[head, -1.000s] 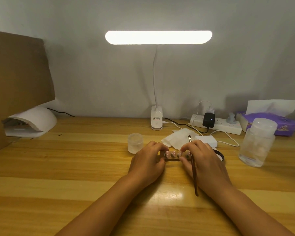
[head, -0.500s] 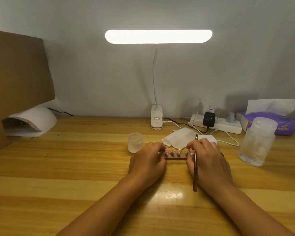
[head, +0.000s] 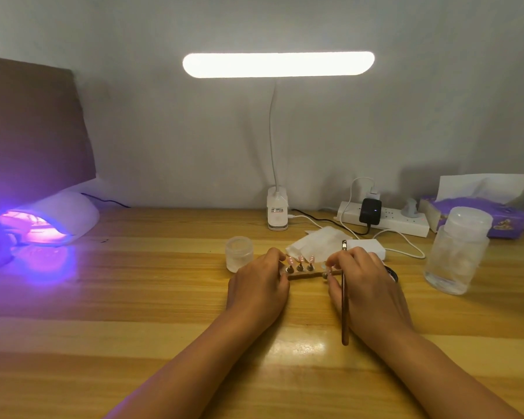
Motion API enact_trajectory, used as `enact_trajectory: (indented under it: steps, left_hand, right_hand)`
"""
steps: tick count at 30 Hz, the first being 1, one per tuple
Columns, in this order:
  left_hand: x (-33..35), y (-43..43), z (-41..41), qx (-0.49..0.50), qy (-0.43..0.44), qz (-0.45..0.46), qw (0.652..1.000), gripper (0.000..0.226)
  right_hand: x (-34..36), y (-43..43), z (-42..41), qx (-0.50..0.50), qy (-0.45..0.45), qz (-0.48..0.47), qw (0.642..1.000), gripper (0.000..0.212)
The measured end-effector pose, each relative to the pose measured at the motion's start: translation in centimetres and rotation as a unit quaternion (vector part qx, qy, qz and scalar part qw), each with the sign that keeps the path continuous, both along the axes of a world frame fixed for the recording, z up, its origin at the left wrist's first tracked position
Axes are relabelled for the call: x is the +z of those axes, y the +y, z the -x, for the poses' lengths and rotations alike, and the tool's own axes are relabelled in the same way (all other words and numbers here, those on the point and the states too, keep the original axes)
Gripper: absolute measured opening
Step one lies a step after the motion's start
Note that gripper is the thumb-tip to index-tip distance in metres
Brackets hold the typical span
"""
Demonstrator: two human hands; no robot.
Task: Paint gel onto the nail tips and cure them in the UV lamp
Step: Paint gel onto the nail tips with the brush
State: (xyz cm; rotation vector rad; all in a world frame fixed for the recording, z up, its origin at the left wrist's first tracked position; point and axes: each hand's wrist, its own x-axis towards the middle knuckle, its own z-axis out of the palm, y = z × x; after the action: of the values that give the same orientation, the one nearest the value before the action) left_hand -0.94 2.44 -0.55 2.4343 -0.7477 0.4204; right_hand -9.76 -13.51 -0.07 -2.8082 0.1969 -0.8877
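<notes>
The wooden desk point(head: 133, 328) looks different on its left side now. The UV lamp point(head: 70, 213), dark half a second ago, has lit up, its mouth glowing pink-violet and throwing a purple wash over the boards in front of it. I can't make out whether anything lies inside that glare.

Neither of my hands is anywhere near it. My left hand point(head: 259, 285) and right hand point(head: 366, 285) are where they were, low at the middle of the desk, a little apart with the nail-tip stand point(head: 303, 276) bridging the gap. The left pinches the stand's left end, and the right has its fingertips curled on the right end. The brush point(head: 344, 303) is tucked in that same hand, its handle pointing back toward me.

The stand lies on the desk, well apart from the lamp, between the small frosted jar point(head: 239, 252) and the crumpled tissue point(head: 318, 244). Three pink nail tips point(head: 300, 260) stand clear on their pegs — a fourth, by my right fingertips, is mostly hidden.

As I read it, painting on this set is finished or nearly so, and the lit lamp means curing comes next. I'd carry the stand left and keep it level so the tips touch nothing on the way in.
</notes>
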Motion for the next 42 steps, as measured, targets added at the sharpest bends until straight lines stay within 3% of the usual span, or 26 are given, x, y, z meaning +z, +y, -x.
enact_trajectory:
  steps: [4, 8, 12, 14, 17, 21, 34, 42]
  left_hand:
    - [0.1, 0.0, -0.6, 0.011, -0.008, -0.018, 1.0, 0.021]
    - [0.3, 0.3, -0.5, 0.008, -0.009, 0.019, 1.0, 0.023]
    - [0.7, 0.4, 0.7, -0.011, -0.08, 0.052, 0.995, 0.03]
    - [0.5, 0.1, 1.4, -0.055, -0.106, 0.028, 0.992, 0.027]
    - [0.2, -0.1, 1.7, -0.131, -0.083, -0.028, 0.988, 0.026]
    - [0.2, 0.2, 1.4, -0.16, -0.066, -0.012, 0.985, 0.017]
    - [-0.3, 0.0, 0.2, -0.167, -0.005, 0.022, 0.986, 0.015]
    - [0.1, 0.3, 0.7, -0.165, -0.001, 0.053, 0.985, 0.01]
  right_hand:
    - [-0.1, 0.2, 0.1, 0.052, 0.014, -0.012, 0.998, 0.02]
    - [-0.2, 0.3, 0.2, 0.079, 0.029, -0.024, 0.996, 0.019]
    - [-0.5, 0.3, 0.1, 0.079, 0.027, -0.001, 0.996, 0.019]
    - [-0.5, 0.3, 0.0, 0.078, 0.022, 0.0, 0.997, 0.018]
    - [-0.4, 0.3, 0.1, 0.088, 0.012, -0.015, 0.996, 0.017]
    - [-0.3, 0.5, 0.4, 0.113, 0.014, -0.012, 0.993, 0.017]
    - [-0.1, 0.5, 0.3, 0.105, -0.001, -0.015, 0.994, 0.032]
    - [0.1, 0.7, 0.3, 0.072, -0.055, -0.051, 0.995, 0.018]
